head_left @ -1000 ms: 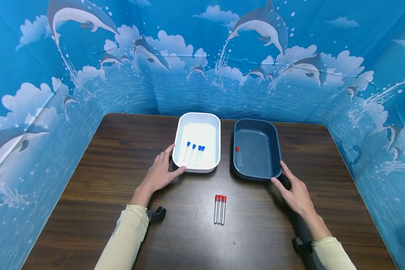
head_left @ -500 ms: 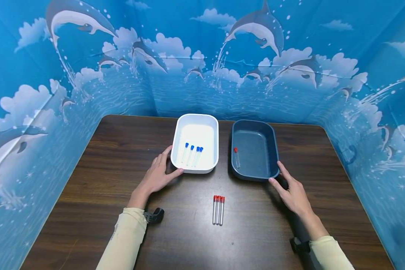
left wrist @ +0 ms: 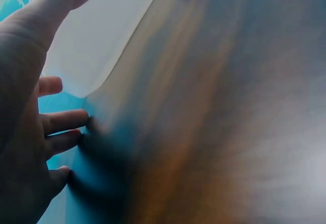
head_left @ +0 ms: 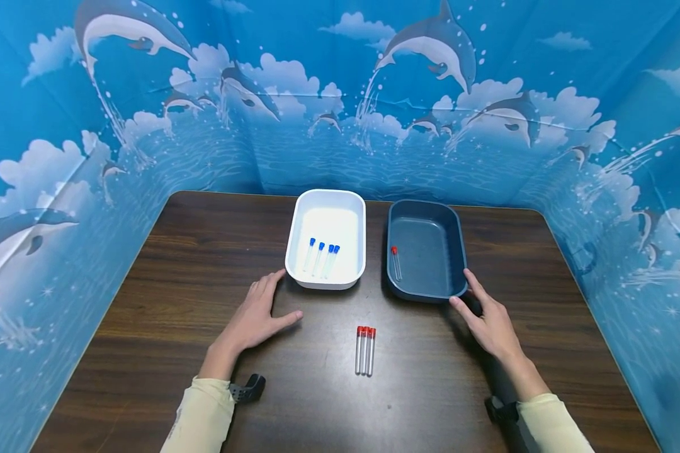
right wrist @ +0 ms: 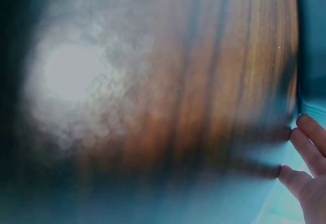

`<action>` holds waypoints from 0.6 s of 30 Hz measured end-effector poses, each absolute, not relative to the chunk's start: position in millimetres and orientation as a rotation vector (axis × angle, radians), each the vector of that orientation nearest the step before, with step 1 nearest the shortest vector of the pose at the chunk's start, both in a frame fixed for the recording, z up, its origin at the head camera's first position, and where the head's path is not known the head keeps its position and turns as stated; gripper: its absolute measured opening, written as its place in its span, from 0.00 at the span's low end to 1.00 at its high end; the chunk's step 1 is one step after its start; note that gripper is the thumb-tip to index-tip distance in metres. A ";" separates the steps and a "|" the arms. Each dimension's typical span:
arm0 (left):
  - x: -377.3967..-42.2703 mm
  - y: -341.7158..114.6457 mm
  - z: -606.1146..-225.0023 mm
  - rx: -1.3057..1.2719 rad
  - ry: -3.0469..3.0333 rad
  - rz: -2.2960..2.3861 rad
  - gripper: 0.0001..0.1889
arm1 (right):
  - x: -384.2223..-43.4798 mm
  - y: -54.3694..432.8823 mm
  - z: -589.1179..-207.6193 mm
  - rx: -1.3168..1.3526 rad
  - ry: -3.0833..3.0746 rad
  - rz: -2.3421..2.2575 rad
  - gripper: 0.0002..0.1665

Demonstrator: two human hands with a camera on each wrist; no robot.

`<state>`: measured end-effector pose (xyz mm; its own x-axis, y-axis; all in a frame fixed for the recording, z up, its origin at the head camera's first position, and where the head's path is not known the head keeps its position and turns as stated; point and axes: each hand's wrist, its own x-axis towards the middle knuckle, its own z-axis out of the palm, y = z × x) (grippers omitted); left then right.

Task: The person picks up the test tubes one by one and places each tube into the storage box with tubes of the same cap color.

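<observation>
A white tray [head_left: 354, 239] holds several clear test tubes with blue caps [head_left: 320, 259]. To its right stands a dark blue-grey tray [head_left: 430, 251] with one red-capped test tube [head_left: 396, 263] lying inside. My left hand [head_left: 250, 319] is spread near the white tray's near left corner, thumb pointing right and holding nothing; in the left wrist view its fingertips [left wrist: 81, 118] are by the tabletop. My right hand [head_left: 492, 324] touches the dark tray's near right corner, thumb at the near side and index finger along the right side. Several red-capped test tubes [head_left: 365, 352] lie side by side on the table in front.
Dark wood-grained table [head_left: 419, 402] beneath everything. A blue curtain [head_left: 294, 151] printed with dolphins stands behind the table and along both sides. Black bands [head_left: 248, 389] circle both wrists.
My left hand has let go of the white tray's rim and drawn back toward me. My right hand stays at the dark tray's corner. Trays and test tubes keep their places.
</observation>
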<state>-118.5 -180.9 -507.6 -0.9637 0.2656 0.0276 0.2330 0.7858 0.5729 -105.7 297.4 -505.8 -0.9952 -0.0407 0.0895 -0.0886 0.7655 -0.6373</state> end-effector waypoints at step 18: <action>-70.1 -133.0 -511.2 0.791 2.964 0.675 0.48 | -106.2 296.0 -505.6 0.079 -2.905 1.050 0.43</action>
<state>-70.1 -133.0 -511.2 -0.8732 0.4753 0.1079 0.4751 0.7808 0.4058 -106.2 296.0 -505.6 -0.9974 -0.0308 0.0658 -0.0658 0.7680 -0.6371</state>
